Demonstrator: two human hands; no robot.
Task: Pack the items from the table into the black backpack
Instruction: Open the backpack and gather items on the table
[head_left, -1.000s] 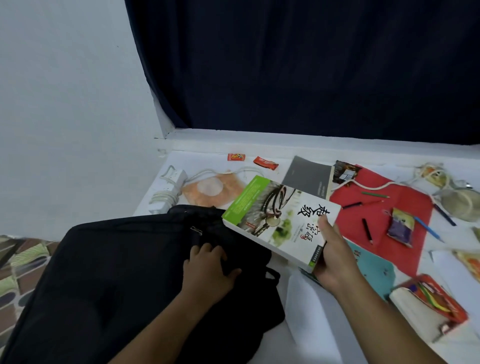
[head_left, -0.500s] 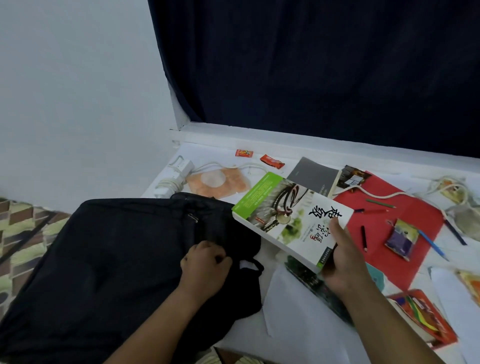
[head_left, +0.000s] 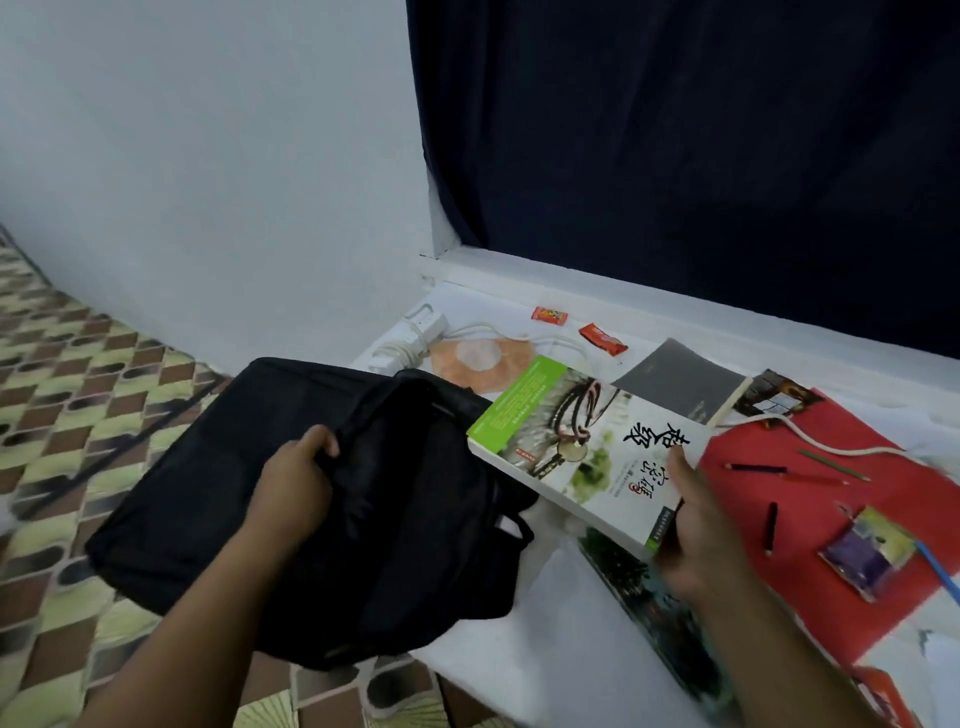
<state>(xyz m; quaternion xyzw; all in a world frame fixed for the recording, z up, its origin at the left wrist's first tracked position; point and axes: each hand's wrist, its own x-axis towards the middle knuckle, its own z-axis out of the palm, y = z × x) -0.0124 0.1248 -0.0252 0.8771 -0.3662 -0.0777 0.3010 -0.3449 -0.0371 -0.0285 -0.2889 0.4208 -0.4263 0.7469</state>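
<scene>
My left hand (head_left: 293, 480) grips the backpack (head_left: 218, 483) edge, fingers curled over the fabric at the bench (head_left: 545, 613) edge. My right hand (head_left: 693, 540) pinches the book (head_left: 582, 447), held just beside the backpack.

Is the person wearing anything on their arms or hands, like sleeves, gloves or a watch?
No. Both forearms are bare as far as the picture shows, with no sleeves in sight. The left hand and the right hand have no gloves, and I see no watch, bracelet or ring on them. The picture is a little blurry, so something tiny could be missed.
</scene>
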